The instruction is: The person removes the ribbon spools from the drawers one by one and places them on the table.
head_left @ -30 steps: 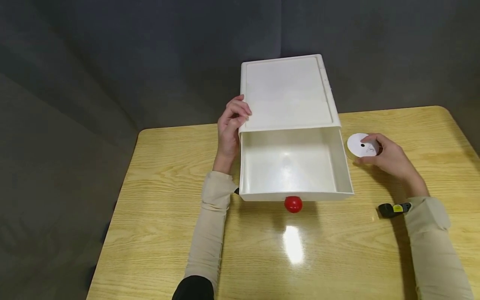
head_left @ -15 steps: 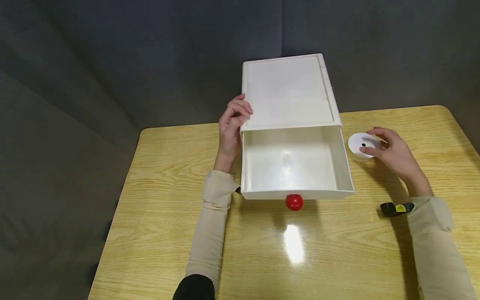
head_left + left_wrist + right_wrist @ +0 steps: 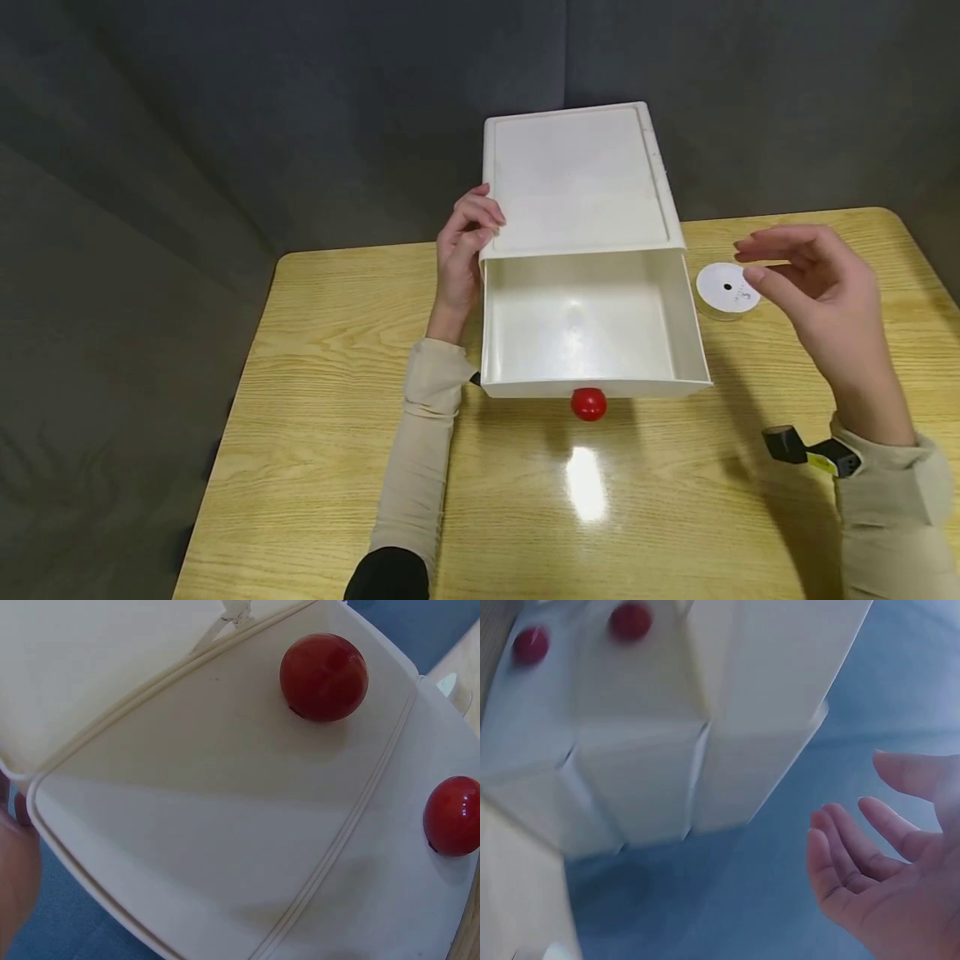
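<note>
A white plastic drawer unit (image 3: pixel 577 179) stands at the back of the table, its top drawer (image 3: pixel 577 333) pulled out and bare inside. A round red knob (image 3: pixel 588 404) sits on that drawer's front. My left hand (image 3: pixel 461 254) grips the unit's front left top edge, fingers bent over it; only part of this hand (image 3: pixel 16 877) shows in the left wrist view. To the right, a white-faced ribbon spool (image 3: pixel 726 287) lies flat on the table. My right hand (image 3: pixel 828 304) is raised beside it, fingers spread and holding nothing, as the right wrist view of the hand (image 3: pixel 900 885) also shows.
Lower drawer fronts carry red knobs too, such as the knob (image 3: pixel 454 817) in the left wrist view. The light wooden table (image 3: pixel 337 400) ends at a dark curtain (image 3: pixel 420 100) behind. A black wrist camera (image 3: pixel 786 444) juts from the right sleeve.
My right hand has let go of the ribbon spool and moved up and back to the right, its fingers opening. The spool stays on the table. My left hand keeps its place.
</note>
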Demonstrator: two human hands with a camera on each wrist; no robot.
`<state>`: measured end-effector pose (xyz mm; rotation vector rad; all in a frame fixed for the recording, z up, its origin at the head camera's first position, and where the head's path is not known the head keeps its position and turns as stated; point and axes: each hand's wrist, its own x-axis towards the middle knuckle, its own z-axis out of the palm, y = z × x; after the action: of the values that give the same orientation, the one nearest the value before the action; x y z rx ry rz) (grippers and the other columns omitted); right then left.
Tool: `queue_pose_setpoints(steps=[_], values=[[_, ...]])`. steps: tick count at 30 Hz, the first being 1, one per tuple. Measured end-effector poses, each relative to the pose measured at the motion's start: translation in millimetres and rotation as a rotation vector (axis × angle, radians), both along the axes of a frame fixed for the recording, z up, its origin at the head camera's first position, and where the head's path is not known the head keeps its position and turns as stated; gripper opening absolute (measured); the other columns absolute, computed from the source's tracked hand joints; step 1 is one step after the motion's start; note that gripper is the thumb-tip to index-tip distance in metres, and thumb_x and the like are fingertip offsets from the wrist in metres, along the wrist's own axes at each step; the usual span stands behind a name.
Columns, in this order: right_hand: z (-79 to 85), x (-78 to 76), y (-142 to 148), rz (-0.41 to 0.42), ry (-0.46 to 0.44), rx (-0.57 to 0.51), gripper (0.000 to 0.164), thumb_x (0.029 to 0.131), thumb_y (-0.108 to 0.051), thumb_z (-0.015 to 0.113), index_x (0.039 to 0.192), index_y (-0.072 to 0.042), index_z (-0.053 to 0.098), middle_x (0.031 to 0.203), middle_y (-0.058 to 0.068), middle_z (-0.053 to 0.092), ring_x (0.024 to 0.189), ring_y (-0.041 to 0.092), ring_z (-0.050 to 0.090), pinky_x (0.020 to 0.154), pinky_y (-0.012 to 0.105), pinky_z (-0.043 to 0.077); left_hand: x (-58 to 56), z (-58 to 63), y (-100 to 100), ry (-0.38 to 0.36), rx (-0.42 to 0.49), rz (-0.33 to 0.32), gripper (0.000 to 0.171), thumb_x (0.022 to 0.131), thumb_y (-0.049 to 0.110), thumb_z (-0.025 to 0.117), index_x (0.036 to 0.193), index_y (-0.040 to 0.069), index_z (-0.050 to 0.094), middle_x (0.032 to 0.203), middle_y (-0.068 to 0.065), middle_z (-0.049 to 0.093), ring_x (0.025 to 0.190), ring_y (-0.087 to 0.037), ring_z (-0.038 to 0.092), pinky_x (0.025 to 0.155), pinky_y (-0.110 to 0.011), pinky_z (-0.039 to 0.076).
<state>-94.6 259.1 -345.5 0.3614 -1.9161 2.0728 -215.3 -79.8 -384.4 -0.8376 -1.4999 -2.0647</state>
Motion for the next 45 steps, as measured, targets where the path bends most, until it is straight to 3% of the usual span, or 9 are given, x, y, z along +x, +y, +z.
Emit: queue_pose_setpoints(steps=[6,10,13,17,20,30,35,40,45], values=[[21.1,30.8,-31,0.012,0.168,-0.064,0.024,0.083,0.025,0.062,0.107,0.026,0.06,0.089,0.012,0.072,0.078,0.017,0.068,0.071,0.019,0.056,1.5,0.2,1,-0.004,0.0,0.003,0.018,0.082,0.007,0.046,0.079,-0.01,0.05,0.089,0.006,0.061,0.105,-0.019,0.055,0.118,-0.043,0.03],[28.7,49.0,-50,0.079,0.299,-0.014,0.014,0.085,0.014,0.074,0.093,0.023,0.065,0.085,0.008,0.074,0.073,0.012,0.067,0.068,0.014,0.054,2.5,0.7,1,-0.005,0.0,0.003,0.018,0.083,0.008,0.046,0.08,-0.01,0.05,0.089,0.006,0.062,0.106,-0.019,0.055,0.118,-0.043,0.03],[31.2,60.1,-62,0.167,0.412,0.191,0.021,0.093,-0.01,0.077,0.089,0.01,0.072,0.084,0.002,0.073,0.074,0.005,0.062,0.065,0.012,0.049,3.0,1.0,1,-0.002,0.0,0.004,0.019,0.083,0.008,0.046,0.08,-0.011,0.049,0.09,0.007,0.062,0.106,-0.019,0.055,0.118,-0.043,0.03],[30.1,70.7,-77,0.203,0.559,0.536,0.029,0.102,-0.033,0.066,0.091,-0.007,0.074,0.077,-0.008,0.067,0.069,-0.002,0.055,0.057,0.01,0.043,3.5,1.3,0,-0.001,0.0,0.007,0.019,0.083,0.008,0.046,0.08,-0.011,0.049,0.09,0.006,0.062,0.106,-0.019,0.055,0.118,-0.043,0.03],[25.6,75.7,-88,0.213,0.627,0.648,0.03,0.105,-0.034,0.06,0.093,-0.01,0.072,0.077,-0.009,0.068,0.067,-0.001,0.058,0.055,0.01,0.046,3.6,1.6,0,-0.006,-0.003,0.006,0.019,0.083,0.008,0.046,0.08,-0.011,0.05,0.09,0.006,0.062,0.107,-0.019,0.055,0.118,-0.042,0.03],[5.5,85.5,-108,0.174,0.526,0.839,0.042,0.107,-0.046,0.05,0.117,-0.01,0.07,0.101,-0.001,0.078,0.074,0.006,0.07,0.063,0.021,0.057,5.1,1.1,-1,-0.026,0.001,0.001,0.013,0.082,0.008,0.046,0.078,-0.002,0.055,0.09,0.006,0.061,0.113,-0.02,0.053,0.119,-0.042,0.029],[-2.2,84.6,-116,0.147,0.517,0.771,0.041,0.108,-0.038,0.05,0.116,-0.004,0.072,0.099,0.006,0.077,0.075,0.015,0.073,0.063,0.02,0.059,5.2,1.5,0,-0.02,-0.004,0.0,0.012,0.082,0.008,0.046,0.079,0.005,0.057,0.091,0.004,0.061,0.112,-0.02,0.053,0.119,-0.041,0.029],[-4.6,79.9,-117,0.152,0.513,0.699,0.036,0.108,-0.027,0.052,0.11,0.001,0.073,0.098,0.011,0.077,0.074,0.016,0.074,0.066,0.018,0.059,3.6,1.6,0,-0.003,-0.015,0.006,0.016,0.083,0.007,0.046,0.08,-0.007,0.051,0.091,0.004,0.061,0.109,-0.019,0.055,0.119,-0.042,0.029],[-1.4,70.8,-116,0.175,0.496,0.65,0.021,0.091,-0.003,0.064,0.109,0.003,0.074,0.1,0.012,0.077,0.073,0.016,0.073,0.065,0.016,0.058,2.8,1.3,0,-0.01,-0.02,0.011,0.018,0.083,0.008,0.046,0.081,-0.01,0.05,0.09,0.004,0.061,0.11,-0.019,0.055,0.12,-0.042,0.029]])
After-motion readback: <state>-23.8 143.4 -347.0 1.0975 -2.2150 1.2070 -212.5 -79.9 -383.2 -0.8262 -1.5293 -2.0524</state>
